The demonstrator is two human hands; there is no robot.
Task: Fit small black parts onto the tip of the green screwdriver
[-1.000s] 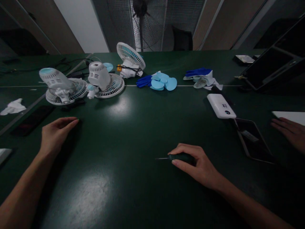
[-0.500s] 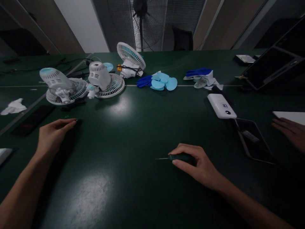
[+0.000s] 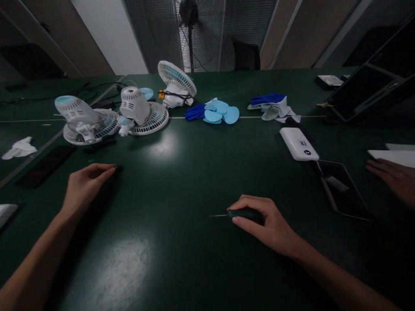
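My left hand (image 3: 87, 185) is over the left part of the dark green table (image 3: 162, 190), its thumb and fingertips pinched on a small dark object (image 3: 118, 167) too small to identify. To the right of centre, my right hand (image 3: 264, 222) is closed around the dark handle of a screwdriver (image 3: 244, 214), whose thin metal shaft points left, low over the tabletop. Beyond my left hand lie two white fans (image 3: 79, 119) (image 3: 136, 108) with their grilles down. A third white fan (image 3: 177, 84) stands tilted behind them. Light blue fan blades (image 3: 221, 112) rest at the far middle.
Blue and white gloves (image 3: 270, 105) lie at the far right, near a white power bank (image 3: 298, 144) and a phone (image 3: 342, 189). Another person's hand (image 3: 394, 177) rests at the right edge by white sheets. A crumpled tissue (image 3: 20, 148) and a dark flat object (image 3: 45, 165) lie left.
My left hand has moved right with the small object in its fingertips. My right hand keeps its hold on the screwdriver, nearly still. The view has shifted slightly.
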